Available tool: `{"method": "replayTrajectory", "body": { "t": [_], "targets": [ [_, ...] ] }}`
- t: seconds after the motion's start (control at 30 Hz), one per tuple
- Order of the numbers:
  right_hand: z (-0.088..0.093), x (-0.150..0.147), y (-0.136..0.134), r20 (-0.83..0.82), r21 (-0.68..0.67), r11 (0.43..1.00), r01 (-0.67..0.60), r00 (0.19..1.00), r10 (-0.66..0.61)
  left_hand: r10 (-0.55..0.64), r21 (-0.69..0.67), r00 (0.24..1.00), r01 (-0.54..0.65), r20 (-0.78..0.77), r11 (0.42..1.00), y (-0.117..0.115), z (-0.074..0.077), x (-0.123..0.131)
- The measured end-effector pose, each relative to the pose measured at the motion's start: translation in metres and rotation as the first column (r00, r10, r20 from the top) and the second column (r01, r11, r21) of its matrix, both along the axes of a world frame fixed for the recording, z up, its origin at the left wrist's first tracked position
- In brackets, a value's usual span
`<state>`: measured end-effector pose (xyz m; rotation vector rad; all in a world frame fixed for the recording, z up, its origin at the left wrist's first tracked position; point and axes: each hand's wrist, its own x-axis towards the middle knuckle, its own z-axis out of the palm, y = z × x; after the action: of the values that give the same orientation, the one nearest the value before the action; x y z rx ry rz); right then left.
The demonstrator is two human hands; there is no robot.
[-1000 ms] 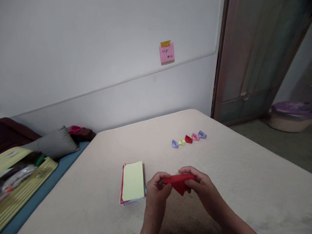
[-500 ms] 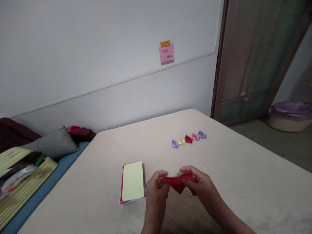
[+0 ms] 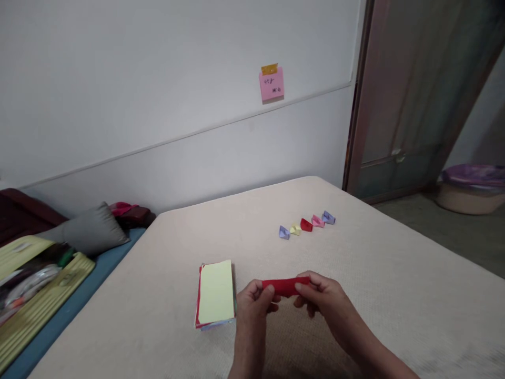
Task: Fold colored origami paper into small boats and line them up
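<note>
Between my hands is a folded strip of red paper (image 3: pixel 284 286), pinched at each end. My left hand (image 3: pixel 254 310) holds its left end, and my right hand (image 3: pixel 321 296) holds its right end. Just left of my left hand, a stack of coloured origami paper (image 3: pixel 215 293) lies with a pale yellow sheet on top and red and other edges showing below. Farther off on the mattress, several small folded paper boats (image 3: pixel 306 225) stand in a row in purple, yellow, red and pink.
A beige mattress (image 3: pixel 158 295) carries all this. Beyond its left edge lie a grey cushion (image 3: pixel 92 230), a yellow mat (image 3: pixel 51 284) and assorted items. A pink sticky note (image 3: pixel 271 83) is taped to the white wall. A door (image 3: pixel 394 100) and a basin (image 3: pixel 469 197) stand to the right.
The red paper has gone from a drooping triangular shape to a flat, narrow strip. My hands have turned it between them, and my right hand sits slightly lower.
</note>
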<state>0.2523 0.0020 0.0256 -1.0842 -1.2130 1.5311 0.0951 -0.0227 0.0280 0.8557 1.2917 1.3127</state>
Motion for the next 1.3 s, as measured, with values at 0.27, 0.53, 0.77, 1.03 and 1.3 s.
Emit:
{"method": "replayTrajectory", "body": {
  "t": [0.27, 0.53, 0.77, 1.03, 1.3],
  "targets": [
    [-0.005, -0.004, -0.001, -0.043, -0.015, 0.997, 0.074, 0.996, -0.075, 0.066, 0.041, 0.996, -0.064, -0.052, 0.997, -0.001, -0.003, 0.006],
    [-0.011, -0.006, 0.0, -0.133, -0.027, 0.981, 0.193, 0.972, -0.195, 0.127, 0.067, 0.985, -0.119, -0.118, 0.991, 0.002, -0.007, 0.011],
    [-0.015, -0.006, 0.0, -0.07, 0.03, 0.977, 0.21, 0.976, -0.208, 0.171, 0.091, 0.979, -0.162, -0.108, 0.983, 0.0, -0.006, 0.011],
    [-0.006, -0.002, 0.001, 0.085, 0.257, 0.961, 0.1, 0.988, -0.125, 0.131, 0.168, 0.97, -0.097, -0.203, 0.981, 0.003, -0.004, 0.0],
    [-0.008, 0.001, 0.003, 0.176, 0.39, 0.92, 0.035, 0.978, -0.112, 0.084, 0.232, 0.93, 0.002, -0.359, 0.973, 0.001, 0.006, 0.0]
  ]
}}
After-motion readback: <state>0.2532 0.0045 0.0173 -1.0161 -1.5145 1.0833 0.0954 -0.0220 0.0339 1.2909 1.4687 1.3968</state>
